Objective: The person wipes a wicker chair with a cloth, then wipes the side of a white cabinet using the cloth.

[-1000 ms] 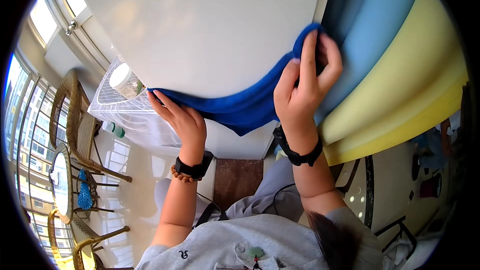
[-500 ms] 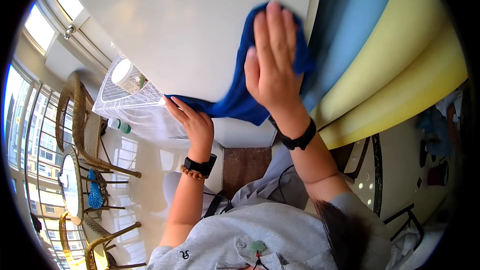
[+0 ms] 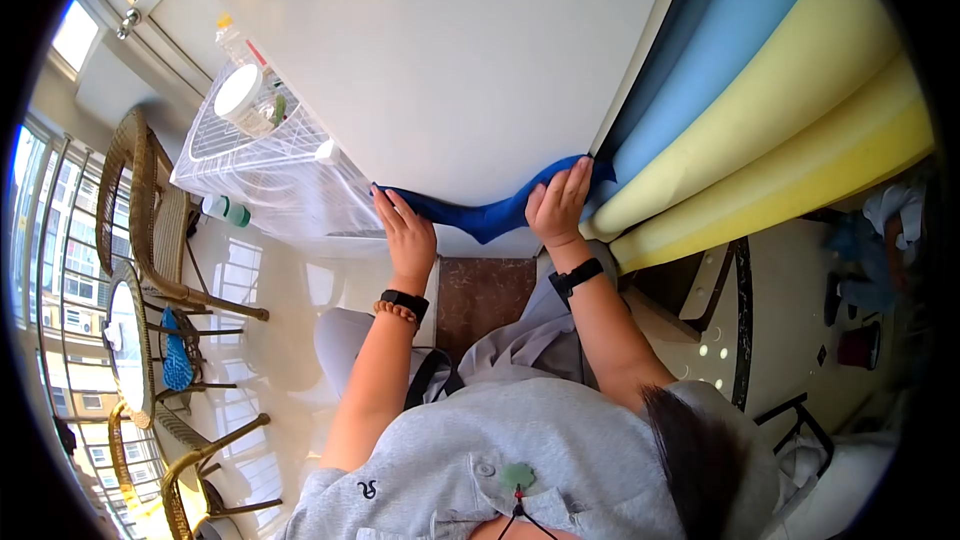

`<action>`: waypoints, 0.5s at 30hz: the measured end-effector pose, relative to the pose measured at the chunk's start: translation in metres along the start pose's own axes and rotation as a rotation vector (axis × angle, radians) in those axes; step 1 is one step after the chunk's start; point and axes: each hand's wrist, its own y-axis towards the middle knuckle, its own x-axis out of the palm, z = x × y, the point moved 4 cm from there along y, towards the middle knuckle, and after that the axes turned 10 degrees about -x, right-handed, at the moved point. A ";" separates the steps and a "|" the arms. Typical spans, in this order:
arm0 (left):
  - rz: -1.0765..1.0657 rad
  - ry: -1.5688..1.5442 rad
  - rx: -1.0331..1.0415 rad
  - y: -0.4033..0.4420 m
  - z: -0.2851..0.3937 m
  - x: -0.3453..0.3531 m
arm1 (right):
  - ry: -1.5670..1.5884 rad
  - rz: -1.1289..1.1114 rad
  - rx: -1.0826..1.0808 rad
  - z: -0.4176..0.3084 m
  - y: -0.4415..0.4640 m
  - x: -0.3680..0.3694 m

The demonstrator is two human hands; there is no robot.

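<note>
A blue cloth stretches between my two hands along the near edge of a smooth white surface. My left hand holds the cloth's left end at the surface's left corner, fingers pressed on it. At the right corner, my right hand is closed on the other end, with a bit of blue sticking out past the fingers. Between the hands the cloth sags slightly over the edge. Each wrist wears a black band, the left one also a beaded bracelet.
Left of the surface stands a plastic-wrapped wire rack with a white-lidded jar and a clear bottle. Blue and yellow padded folds border the right side. Wicker chairs stand far left; another person is far right.
My right hand has come down from higher on the white surface to its near right corner, bringing the cloth along. The left hand stays near the left corner.
</note>
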 end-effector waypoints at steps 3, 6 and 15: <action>-0.036 -0.092 -0.007 -0.001 0.001 -0.004 | 0.065 -0.060 -0.034 0.012 0.029 -0.010; 0.070 -0.308 -0.065 0.020 0.022 -0.023 | 0.096 0.046 -0.070 0.026 0.124 -0.030; 0.219 -0.267 -0.076 0.029 0.018 -0.024 | -0.059 0.176 -0.151 0.007 0.173 -0.025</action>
